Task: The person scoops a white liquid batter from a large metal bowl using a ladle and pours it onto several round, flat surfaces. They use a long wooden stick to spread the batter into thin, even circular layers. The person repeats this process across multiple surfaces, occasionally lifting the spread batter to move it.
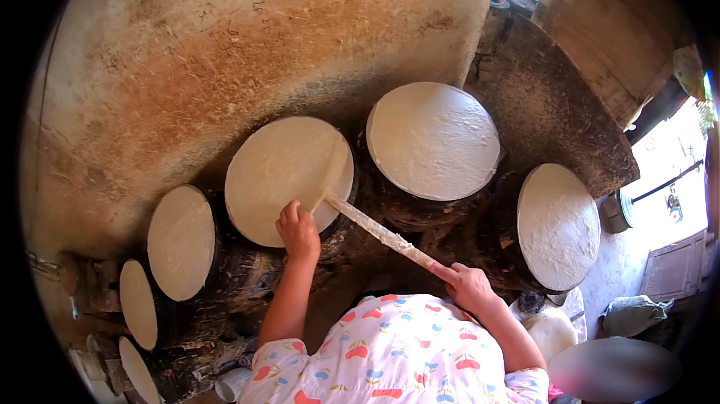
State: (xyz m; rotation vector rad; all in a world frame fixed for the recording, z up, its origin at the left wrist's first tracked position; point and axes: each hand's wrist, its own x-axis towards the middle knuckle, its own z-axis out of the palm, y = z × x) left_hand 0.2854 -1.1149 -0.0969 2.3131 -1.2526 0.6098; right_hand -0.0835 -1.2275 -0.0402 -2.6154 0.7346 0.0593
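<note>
A round griddle pan covered with a pale batter layer (275, 173) lies in front of me, its dark rim showing on the right. My right hand (469, 287) grips the end of a batter-crusted wooden handle (388, 235), forefinger stretched along it. The handle slants up to the left onto the pan, where a thin crosspiece (336, 170) rests on the pale layer. My left hand (299, 232) is at the pan's near edge with fingers bent, close to the crosspiece's lower end. Whether those fingers pinch anything is hidden.
More coated round pans stand in an arc: one at the back right (433, 140), one at far right (557, 227), several down the left (181, 242). A stained wall (225, 55) rises behind. A curved dark board (551, 95) and a greenish sack (634, 315) are to the right.
</note>
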